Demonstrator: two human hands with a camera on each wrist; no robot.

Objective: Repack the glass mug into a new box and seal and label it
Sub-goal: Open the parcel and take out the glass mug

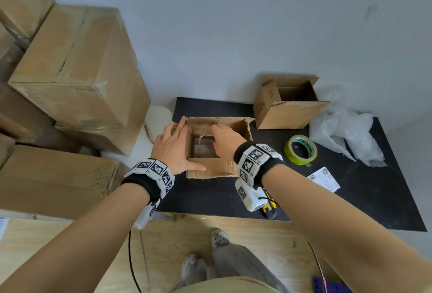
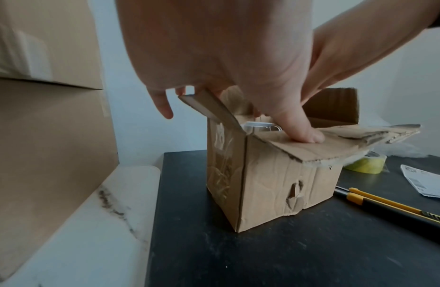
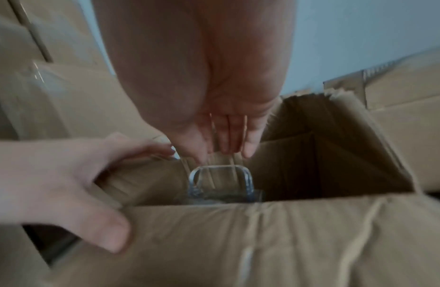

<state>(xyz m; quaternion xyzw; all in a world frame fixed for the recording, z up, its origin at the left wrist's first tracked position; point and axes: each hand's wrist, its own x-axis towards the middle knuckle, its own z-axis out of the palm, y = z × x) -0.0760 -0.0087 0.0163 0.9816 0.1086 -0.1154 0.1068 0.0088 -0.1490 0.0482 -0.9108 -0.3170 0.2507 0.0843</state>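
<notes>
A worn cardboard box (image 1: 211, 170) stands open in the middle of the black mat (image 1: 210, 199). The glass mug (image 1: 203, 145) sits inside it; its clear handle (image 3: 221, 177) points up in the right wrist view. My left hand (image 1: 173, 147) lies spread over the box's left corner, its thumb (image 2: 298, 128) pressing the near flap down and its fingers holding the left flap back. My right hand (image 1: 223, 137) reaches down into the box. Its fingers (image 3: 225, 139) are straight and hover just above the handle, not touching it. A second, clean box (image 1: 287, 108) stands open behind on the right.
A green tape roll (image 1: 300, 150), a shipping label (image 1: 323, 179) and crumpled bubble wrap (image 1: 346, 129) lie on the mat's right side. A yellow-black utility knife (image 2: 386, 207) lies near the front edge. Large cartons (image 1: 77, 66) are stacked on the left.
</notes>
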